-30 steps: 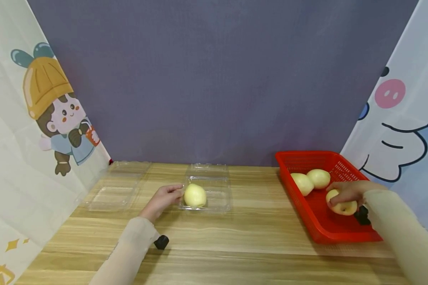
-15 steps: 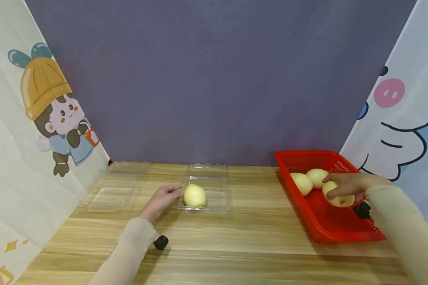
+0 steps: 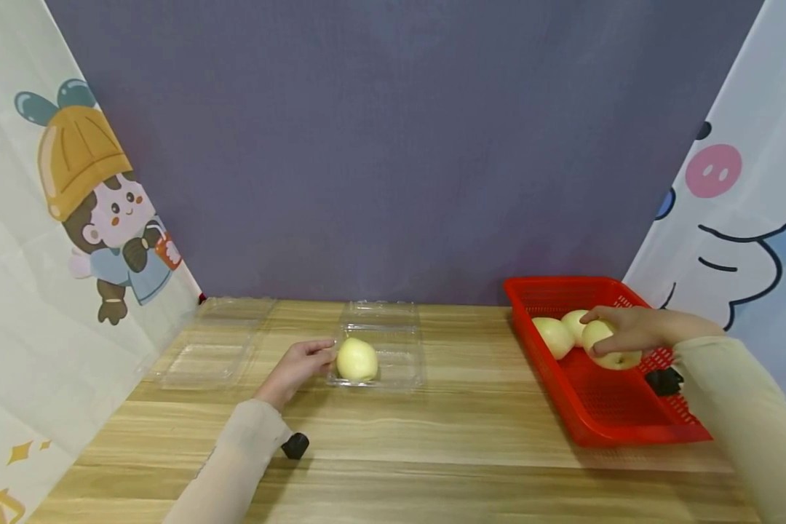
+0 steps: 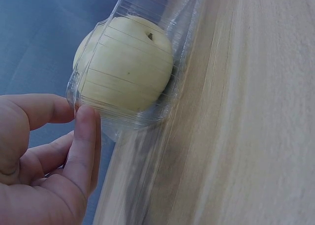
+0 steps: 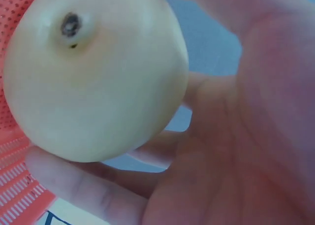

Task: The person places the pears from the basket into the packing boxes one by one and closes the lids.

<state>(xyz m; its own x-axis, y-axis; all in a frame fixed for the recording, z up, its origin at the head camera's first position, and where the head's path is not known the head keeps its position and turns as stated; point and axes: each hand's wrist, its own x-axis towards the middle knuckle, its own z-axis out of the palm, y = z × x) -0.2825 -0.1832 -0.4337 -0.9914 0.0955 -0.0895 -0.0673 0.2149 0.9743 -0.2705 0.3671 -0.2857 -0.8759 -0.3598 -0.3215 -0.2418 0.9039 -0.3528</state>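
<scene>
Thumb and forefinger of my left hand (image 3: 303,367) pinch the near left rim of a clear plastic clamshell box (image 4: 96,43), whose lid stands open behind it. One pale yellow pear (image 3: 357,359) sits in the box's left half. My right hand (image 3: 638,327) grips another pale yellow pear (image 5: 98,77), its dark blossom end showing in the right wrist view, over the red plastic basket (image 3: 579,429). Beyond that hand, two more pears (image 3: 554,338) lie in the basket's far left part; the held pear overlaps one of them in the head view.
A second clear clamshell box (image 3: 203,360) lies open at the left of the wooden table (image 3: 393,466). A grey cloth wall (image 3: 393,160) rises behind the table's far edge. Printed curtains (image 3: 13,291) flank both sides.
My right hand has carried its pear up and a little leftward, toward the two other pears. The left hand and its box stay in place.
</scene>
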